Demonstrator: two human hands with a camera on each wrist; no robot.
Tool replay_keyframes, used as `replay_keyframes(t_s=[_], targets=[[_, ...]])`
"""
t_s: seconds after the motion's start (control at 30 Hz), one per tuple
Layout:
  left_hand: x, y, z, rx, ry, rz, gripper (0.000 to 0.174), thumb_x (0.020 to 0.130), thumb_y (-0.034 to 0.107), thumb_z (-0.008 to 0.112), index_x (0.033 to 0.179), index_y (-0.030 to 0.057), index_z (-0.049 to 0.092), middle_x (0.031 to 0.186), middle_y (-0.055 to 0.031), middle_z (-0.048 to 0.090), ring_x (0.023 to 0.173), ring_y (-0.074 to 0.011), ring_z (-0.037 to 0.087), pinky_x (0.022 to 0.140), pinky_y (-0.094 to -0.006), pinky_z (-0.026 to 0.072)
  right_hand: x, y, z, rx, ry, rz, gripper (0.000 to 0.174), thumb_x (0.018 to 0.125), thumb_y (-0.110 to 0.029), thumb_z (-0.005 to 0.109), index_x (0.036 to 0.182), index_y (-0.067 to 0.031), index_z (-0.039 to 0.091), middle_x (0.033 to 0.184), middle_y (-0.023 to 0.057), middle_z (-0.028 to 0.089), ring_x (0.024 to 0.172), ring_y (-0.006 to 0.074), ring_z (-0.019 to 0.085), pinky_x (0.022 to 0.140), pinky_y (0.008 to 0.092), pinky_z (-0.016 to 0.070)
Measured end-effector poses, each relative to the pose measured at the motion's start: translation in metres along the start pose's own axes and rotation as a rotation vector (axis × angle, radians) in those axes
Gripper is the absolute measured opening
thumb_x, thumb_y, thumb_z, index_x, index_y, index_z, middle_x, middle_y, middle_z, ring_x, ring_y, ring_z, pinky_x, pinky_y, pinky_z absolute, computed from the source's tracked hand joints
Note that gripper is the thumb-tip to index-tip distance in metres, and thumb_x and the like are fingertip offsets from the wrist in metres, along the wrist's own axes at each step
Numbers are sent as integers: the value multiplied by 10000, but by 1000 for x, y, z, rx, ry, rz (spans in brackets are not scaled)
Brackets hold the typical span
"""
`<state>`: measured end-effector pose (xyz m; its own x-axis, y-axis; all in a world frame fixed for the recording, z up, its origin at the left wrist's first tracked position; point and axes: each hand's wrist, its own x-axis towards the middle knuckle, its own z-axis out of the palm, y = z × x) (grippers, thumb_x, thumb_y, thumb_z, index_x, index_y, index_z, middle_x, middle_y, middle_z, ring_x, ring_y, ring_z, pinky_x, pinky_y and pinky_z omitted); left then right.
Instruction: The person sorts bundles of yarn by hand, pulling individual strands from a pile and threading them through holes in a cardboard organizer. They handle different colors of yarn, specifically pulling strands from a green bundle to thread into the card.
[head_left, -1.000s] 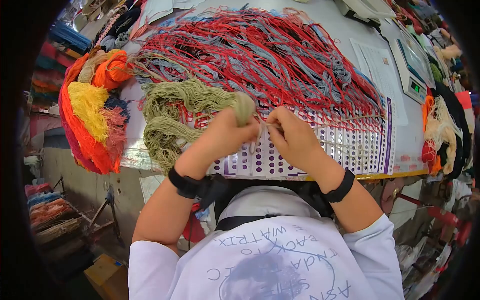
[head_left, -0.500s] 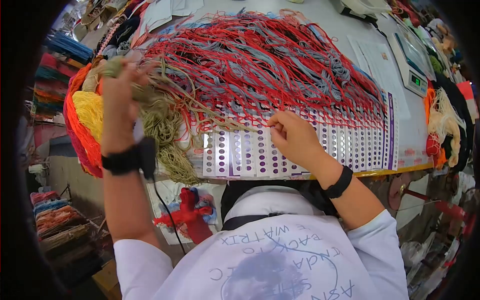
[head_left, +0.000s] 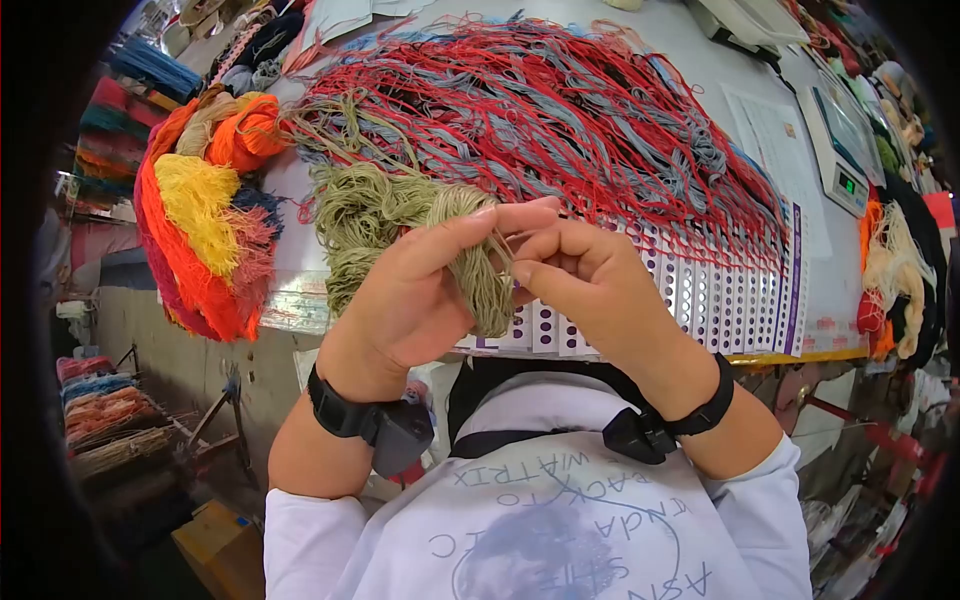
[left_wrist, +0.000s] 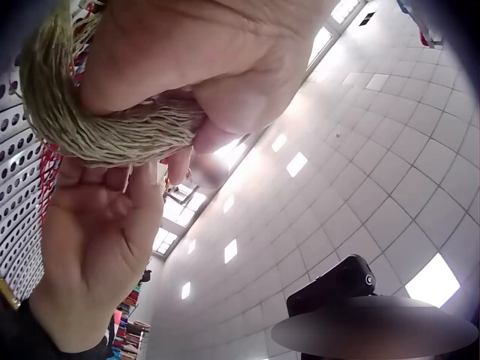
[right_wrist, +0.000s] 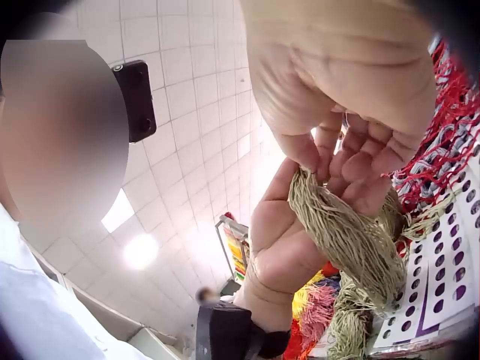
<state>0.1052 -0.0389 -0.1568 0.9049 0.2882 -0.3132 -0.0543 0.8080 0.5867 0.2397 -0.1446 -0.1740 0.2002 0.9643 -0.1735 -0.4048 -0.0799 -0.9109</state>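
Note:
A skein of pale green yarn (head_left: 480, 275) hangs over my left hand (head_left: 425, 285), held between the thumb and fingers. In the left wrist view the left hand (left_wrist: 217, 67) curls over the bundle of strands (left_wrist: 112, 135). My right hand (head_left: 605, 285) meets the left fingertips and pinches thin strands at the skein's side, thumb against curled fingers. The right wrist view shows the right hand (right_wrist: 352, 90) at the gathered top of the green bundle (right_wrist: 345, 232), its loose strands hanging down. More green yarn (head_left: 360, 205) lies heaped beyond the left wrist.
Red and grey-blue yarns (head_left: 540, 120) spread over the table, their ends along white cards with punched holes (head_left: 690, 300). Orange and yellow skeins (head_left: 200, 210) hang off the left edge. A digital scale (head_left: 840, 150) and a paper sheet (head_left: 765, 130) sit at right.
The left hand swung out left with green yarn, then came back to the right hand, now palm up with the skein across it. The right hand stayed near the cards.

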Motion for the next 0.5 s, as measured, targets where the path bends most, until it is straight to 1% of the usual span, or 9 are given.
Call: replay_keyframes(t_s=[0.1, 0.13, 0.2, 0.23, 0.3, 0.33, 0.4, 0.43, 0.5], targets=[[-1, 0, 0, 5, 11, 67, 460, 965, 278, 354, 1254, -56, 483, 1246, -175, 530, 1125, -240, 537, 989, -379, 403, -4, -4, 1, 40, 16, -31, 35, 828, -29, 601, 850, -3, 610, 792, 18, 627, 650, 47, 537, 574, 197, 415], [-2, 0, -2, 4, 11, 68, 460, 965, 278, 354, 1254, -56, 483, 1246, -175, 530, 1125, -240, 537, 989, -379, 403, -6, -5, 1, 39, 16, -31, 35, 828, -29, 601, 850, -3, 610, 792, 18, 627, 650, 47, 537, 574, 197, 415], [-4, 2, -7, 60, 52, 97, 418, 955, 260, 394, 1208, -48, 521, 1136, -148, 597, 1046, -237, 582, 944, -371, 437, -8, -7, 0, -23, 4, -15, 27, 832, -31, 593, 841, -6, 594, 801, 19, 628, 686, 45, 556, 596, 187, 419], [-5, 2, -8, 59, 51, 100, 418, 955, 260, 394, 1208, -48, 521, 1136, -148, 597, 1046, -237, 582, 944, -371, 437, -8, -7, 0, -25, 3, -15, 27, 832, -31, 593, 841, -6, 594, 801, 19, 628, 686, 45, 556, 596, 187, 419], [-9, 4, -7, 110, 73, 126, 376, 930, 214, 458, 1193, -46, 530, 1001, -113, 635, 932, -210, 614, 885, -356, 470, -9, -7, 0, -13, -5, 1, 15, 841, -26, 576, 834, -13, 579, 820, 16, 625, 722, 43, 558, 634, 187, 424], [-10, 5, -6, 109, 74, 129, 376, 930, 214, 458, 1193, -46, 530, 1001, -113, 635, 932, -210, 614, 885, -356, 470, -9, -6, 1, -14, -8, 2, 15, 841, -26, 576, 834, -13, 579, 820, 16, 625, 722, 43, 558, 634, 187, 424], [-10, 4, -1, 167, 31, 200, 354, 891, 162, 519, 1178, -44, 543, 958, -95, 630, 845, -169, 603, 825, -329, 489, -10, -7, 3, 67, -19, -17, 21, 856, -31, 551, 845, -20, 565, 858, 31, 628, 745, 55, 555, 676, 192, 427], [-10, 5, 3, 167, 31, 202, 354, 891, 162, 519, 1178, -44, 543, 958, -95, 630, 845, -169, 603, 825, -329, 489, -10, -8, 3, 65, -21, -17, 21, 856, -31, 551, 845, -20, 565, 858, 31, 628, 745, 55, 555, 676, 192, 427], [-9, 6, 10, 269, 140, 184, 369, 853, 144, 560, 1168, -48, 550, 765, -44, 607, 714, -125, 574, 816, -319, 498, -11, -11, 0, 108, -44, -3, 29, 846, -17, 543, 869, -21, 560, 905, 62, 632, 824, 83, 559, 753, 220, 431]])
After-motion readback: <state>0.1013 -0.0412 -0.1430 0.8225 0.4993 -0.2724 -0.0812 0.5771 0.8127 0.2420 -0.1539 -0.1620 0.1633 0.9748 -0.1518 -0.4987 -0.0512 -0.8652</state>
